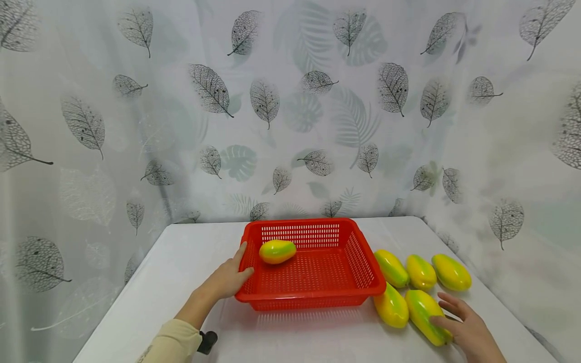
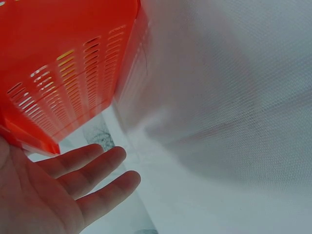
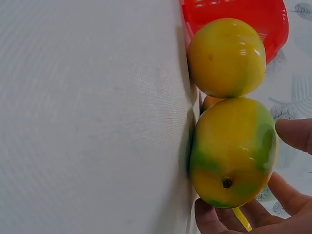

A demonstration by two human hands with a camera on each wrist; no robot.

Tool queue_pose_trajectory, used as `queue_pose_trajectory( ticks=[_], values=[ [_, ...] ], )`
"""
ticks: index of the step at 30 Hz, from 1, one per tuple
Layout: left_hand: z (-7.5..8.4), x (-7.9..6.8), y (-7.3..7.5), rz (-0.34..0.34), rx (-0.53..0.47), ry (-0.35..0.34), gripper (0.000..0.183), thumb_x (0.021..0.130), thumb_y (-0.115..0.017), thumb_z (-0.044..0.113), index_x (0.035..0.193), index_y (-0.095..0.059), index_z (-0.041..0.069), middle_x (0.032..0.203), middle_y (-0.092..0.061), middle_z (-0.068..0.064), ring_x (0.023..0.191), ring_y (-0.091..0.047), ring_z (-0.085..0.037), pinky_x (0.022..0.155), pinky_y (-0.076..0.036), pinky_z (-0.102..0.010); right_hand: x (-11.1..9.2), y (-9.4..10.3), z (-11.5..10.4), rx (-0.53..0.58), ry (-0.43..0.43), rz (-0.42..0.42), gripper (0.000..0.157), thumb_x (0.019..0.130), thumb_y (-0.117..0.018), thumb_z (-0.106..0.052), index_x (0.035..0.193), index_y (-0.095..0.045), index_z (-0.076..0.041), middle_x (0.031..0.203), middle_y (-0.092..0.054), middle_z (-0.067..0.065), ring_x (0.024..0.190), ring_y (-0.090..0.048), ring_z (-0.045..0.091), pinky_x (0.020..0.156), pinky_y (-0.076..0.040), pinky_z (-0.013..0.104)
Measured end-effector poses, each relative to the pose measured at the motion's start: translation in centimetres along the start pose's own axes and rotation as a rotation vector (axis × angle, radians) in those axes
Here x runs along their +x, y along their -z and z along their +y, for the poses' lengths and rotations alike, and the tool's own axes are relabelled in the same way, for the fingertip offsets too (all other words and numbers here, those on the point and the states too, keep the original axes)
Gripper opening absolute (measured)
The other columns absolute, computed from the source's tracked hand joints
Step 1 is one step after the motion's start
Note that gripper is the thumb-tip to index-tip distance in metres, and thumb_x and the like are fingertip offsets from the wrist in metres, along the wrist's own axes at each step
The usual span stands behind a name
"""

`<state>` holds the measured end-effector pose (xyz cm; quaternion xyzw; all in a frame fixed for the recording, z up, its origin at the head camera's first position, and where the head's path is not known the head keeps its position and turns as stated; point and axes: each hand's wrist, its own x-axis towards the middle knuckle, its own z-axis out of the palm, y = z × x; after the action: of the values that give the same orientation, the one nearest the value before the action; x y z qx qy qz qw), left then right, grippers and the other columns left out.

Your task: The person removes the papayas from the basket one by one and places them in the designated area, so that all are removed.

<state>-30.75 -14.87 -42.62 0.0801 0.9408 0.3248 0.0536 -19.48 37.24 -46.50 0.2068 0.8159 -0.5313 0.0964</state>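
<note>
Fruit (image 1: 428, 317), yellow with green, lying on the tabletop (image 1: 181, 252) at the near right, directly to the left of the right grip (image 1: 467, 322). Long axis going slantwise, from far left to near right. Much closer to the right grip than to the left grip (image 1: 229, 277), well apart at the left side of the red basket (image 1: 313, 296). Right grip opened about as wide as the fruit, with thumb over the upper side and fingers at the right side; cannot tell from these views whether pressing or only beside, so no firm hold to be claimed. Left grip placed at the left rim of the basket, with thumb over the rim and three fingers stretched straight below; seemingly holding the basket there. Counted carefully: one basket and six fruits of the same kind. Inside the basket, near the left wall, one lone fruit (image 1: 277, 251). On the tabletop, right of the basket, five: three fruits (image 1: 421, 272) in a farther row, two in a nearer row, including the neighbour fruit (image 1: 391, 305) close beside the basket.
</note>
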Motion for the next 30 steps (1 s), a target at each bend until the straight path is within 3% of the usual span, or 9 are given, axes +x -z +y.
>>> queue_pose_trajectory(
  ticks=[10, 17, 30],
  values=[
    [0.0, -0.1, 0.2, 0.008, -0.002, -0.003, 0.080, 0.101, -0.060, 0.030, 0.166, -0.019, 0.011, 0.123, -0.061, -0.018, 0.086, -0.062, -0.020, 0.080, -0.059, -0.040, -0.3, 0.4, -1.6, -0.011, 0.055, 0.009, 0.100, 0.097, -0.070, -0.038, 0.164, -0.007, 0.000, 0.163, -0.014, 0.038, 0.144, -0.023, 0.057, 0.113, -0.039, 0.066],
    [0.2, -0.1, 0.3, 0.008, -0.007, -0.007, 0.079, 0.100, -0.060, 0.030, 0.166, -0.020, 0.010, 0.120, -0.062, -0.019, 0.084, -0.061, -0.019, 0.077, -0.059, -0.040, -0.4, 0.2, -3.3, -0.015, 0.064, 0.044, 0.097, 0.100, -0.065, -0.044, 0.164, -0.007, 0.001, 0.164, -0.012, 0.037, 0.147, -0.018, 0.057, 0.118, -0.028, 0.068],
    [0.2, -0.2, 0.2, 0.001, -0.016, 0.002, 0.080, 0.100, -0.061, 0.030, 0.166, -0.020, 0.011, 0.119, -0.061, -0.018, 0.082, -0.061, -0.019, 0.076, -0.060, -0.039, -0.7, -0.2, -5.9, -0.043, 0.148, 0.058, 0.095, 0.102, -0.059, -0.050, 0.166, -0.004, -0.005, 0.167, -0.011, 0.033, 0.151, -0.017, 0.055, 0.119, -0.027, 0.068]
  ],
)
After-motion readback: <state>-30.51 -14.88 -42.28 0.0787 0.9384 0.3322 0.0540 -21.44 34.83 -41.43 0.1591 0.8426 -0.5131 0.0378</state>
